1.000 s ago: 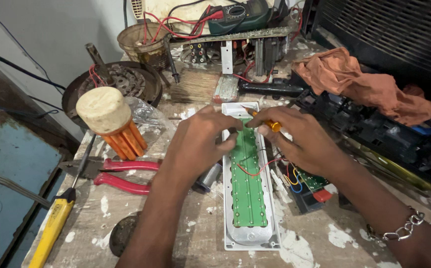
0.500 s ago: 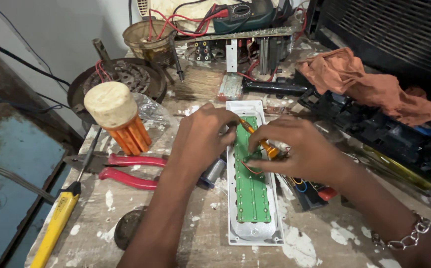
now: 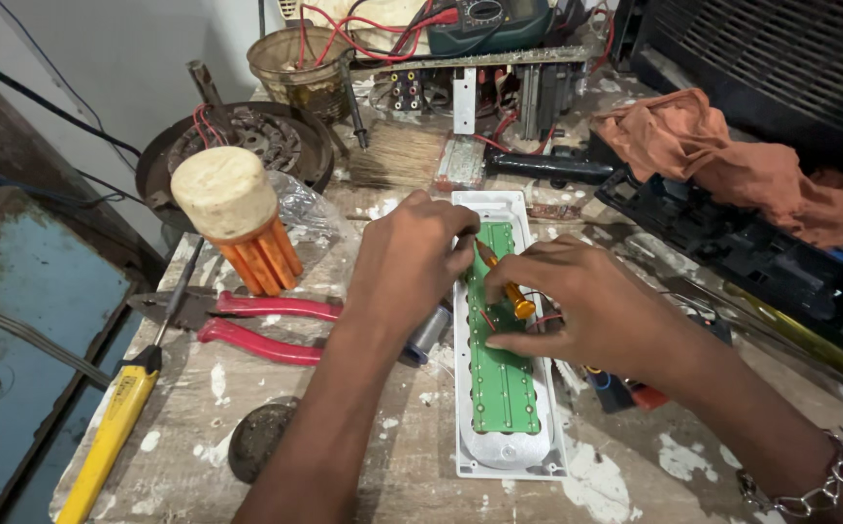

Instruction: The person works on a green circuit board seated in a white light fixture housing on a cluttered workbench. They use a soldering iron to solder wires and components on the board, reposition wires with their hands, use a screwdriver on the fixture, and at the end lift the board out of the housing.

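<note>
Landmark: white power-strip casing [image 3: 507, 456], laid lengthwise mid-bench, opened, green circuit board [image 3: 502, 383] seated inside it.
Left hand [image 3: 410, 267]: rested on the casing's left edge near its far end; fingers curled down, tips pressed against the board's top left corner; nothing seen gripped.
Right hand [image 3: 591, 311]: placed over the casing's right side; fingers closed round a small orange-handled screwdriver [image 3: 511, 291], tip pointed at the board's far end. Chain bracelet [image 3: 814, 480] worn on that wrist.
Wires: thin red and black leads [image 3: 487, 320] seen on the board under the right hand.
Left of casing: grey cylinder [image 3: 428, 335] just beside it, partly hidden by the left forearm; red-handled pliers [image 3: 266, 325] further left; yellow-handled tool [image 3: 111, 427] at the bench edge.
Far left of casing: orange fluted holder with cream round top [image 3: 235, 218], upright, clear plastic bag [image 3: 305, 209] behind it.
Beyond casing: brush [image 3: 397, 160], black-handled tool [image 3: 547, 167], 1 multimeter [image 3: 494, 17] with red leads.
Right of casing: crumpled orange cloth [image 3: 732, 165] over dark equipment.
Labels: none legible.
Bench: paint-spotted wood [image 3: 625, 485].
</note>
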A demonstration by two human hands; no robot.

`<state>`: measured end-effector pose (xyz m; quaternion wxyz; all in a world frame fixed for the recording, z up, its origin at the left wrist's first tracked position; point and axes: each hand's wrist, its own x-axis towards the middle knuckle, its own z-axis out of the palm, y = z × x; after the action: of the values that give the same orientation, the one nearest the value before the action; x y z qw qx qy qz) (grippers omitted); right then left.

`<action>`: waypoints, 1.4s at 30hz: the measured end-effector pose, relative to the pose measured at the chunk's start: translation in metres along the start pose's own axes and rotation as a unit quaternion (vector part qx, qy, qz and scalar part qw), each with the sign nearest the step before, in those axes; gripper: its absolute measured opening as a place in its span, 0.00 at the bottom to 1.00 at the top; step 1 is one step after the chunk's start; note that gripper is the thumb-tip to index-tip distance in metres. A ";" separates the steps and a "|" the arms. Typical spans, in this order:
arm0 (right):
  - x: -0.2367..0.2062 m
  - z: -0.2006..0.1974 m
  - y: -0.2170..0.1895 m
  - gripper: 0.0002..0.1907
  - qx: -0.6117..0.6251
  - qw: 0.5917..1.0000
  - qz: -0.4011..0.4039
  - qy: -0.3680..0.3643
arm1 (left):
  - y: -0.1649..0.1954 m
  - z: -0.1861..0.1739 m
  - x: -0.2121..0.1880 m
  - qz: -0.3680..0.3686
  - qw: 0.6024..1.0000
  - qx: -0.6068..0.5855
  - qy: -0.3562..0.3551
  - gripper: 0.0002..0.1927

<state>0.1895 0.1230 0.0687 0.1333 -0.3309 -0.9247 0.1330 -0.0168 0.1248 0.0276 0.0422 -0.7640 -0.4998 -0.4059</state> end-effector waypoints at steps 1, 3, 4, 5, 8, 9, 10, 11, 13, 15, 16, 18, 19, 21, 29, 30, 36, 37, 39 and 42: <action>0.000 0.001 0.001 0.20 0.018 1.000 -0.008 0.009 | 0.000 0.000 0.000 0.000 1.000 -0.002 -0.001 0.08; 0.000 0.002 0.003 0.15 0.053 0.998 -0.024 0.028 | 0.000 0.000 0.000 0.002 1.000 -0.005 -0.003 0.09; 0.001 0.004 0.004 0.15 0.052 0.997 -0.034 0.039 | 0.000 0.000 0.000 -0.002 1.000 -0.007 -0.006 0.10; 0.001 0.005 0.005 0.14 0.051 0.996 -0.045 0.050 | 0.000 -0.001 -0.001 -0.006 1.000 -0.009 -0.009 0.11; 0.003 0.011 0.008 0.12 0.060 0.995 -0.041 0.061 | 0.000 0.000 0.000 -0.008 1.000 -0.007 -0.012 0.12; 0.003 0.013 0.009 0.11 0.065 0.995 -0.033 0.062 | 0.000 0.000 0.000 -0.007 1.000 -0.006 -0.012 0.12; 0.002 0.014 0.009 0.11 0.057 0.995 -0.036 0.068 | 0.000 0.000 0.000 -0.007 1.000 -0.003 -0.012 0.12; 0.002 0.015 0.010 0.11 0.049 0.995 -0.038 0.073 | 0.000 0.000 0.000 -0.007 1.000 -0.001 -0.011 0.11; 0.001 0.016 0.011 0.11 0.041 0.994 -0.049 0.087 | 0.000 0.001 0.000 -0.010 1.000 0.000 -0.009 0.11; 0.000 0.015 0.011 0.11 0.039 0.991 -0.068 0.105 | -0.001 0.000 0.000 -0.015 1.000 -0.002 -0.004 0.10; 0.000 0.015 0.011 0.10 0.043 0.990 -0.075 0.108 | -0.001 0.000 0.000 -0.015 1.000 -0.006 0.002 0.10; -0.002 0.014 0.010 0.10 0.050 0.988 -0.091 0.114 | -0.002 -0.001 -0.001 -0.014 1.000 -0.014 0.016 0.11; -0.002 0.014 0.009 0.10 0.043 0.990 -0.082 0.109 | -0.002 -0.001 -0.001 -0.014 1.000 -0.015 0.013 0.10; -0.002 0.013 0.008 0.09 0.030 0.993 -0.065 0.098 | -0.001 -0.001 0.000 -0.015 1.000 -0.018 0.006 0.09; -0.003 0.013 0.006 0.10 0.045 0.994 -0.067 0.071 | 0.000 -0.003 -0.002 -0.015 1.000 -0.012 0.003 0.10; -0.003 0.014 0.006 0.10 0.049 0.994 -0.069 0.067 | 0.000 -0.004 -0.002 -0.017 1.000 -0.012 0.000 0.10; -0.005 0.014 0.004 0.12 0.051 0.992 -0.093 0.067 | 0.001 -0.003 -0.001 -0.010 1.000 -0.006 -0.002 0.10; -0.005 0.014 0.004 0.11 0.047 0.993 -0.090 0.066 | 0.001 -0.002 -0.001 -0.010 1.000 -0.005 -0.003 0.10; -0.004 0.014 0.004 0.11 0.039 0.994 -0.085 0.065 | 0.001 -0.002 -0.001 -0.007 1.000 -0.003 -0.004 0.10; -0.003 0.015 0.003 0.11 0.031 0.994 -0.082 0.062 | 0.001 0.000 -0.002 -0.017 1.000 -0.004 -0.013 0.10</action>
<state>0.1888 0.1208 0.0528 0.2114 -0.2572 -0.9340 0.1298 -0.0165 0.1229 0.0273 0.0257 -0.7605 -0.5116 -0.3990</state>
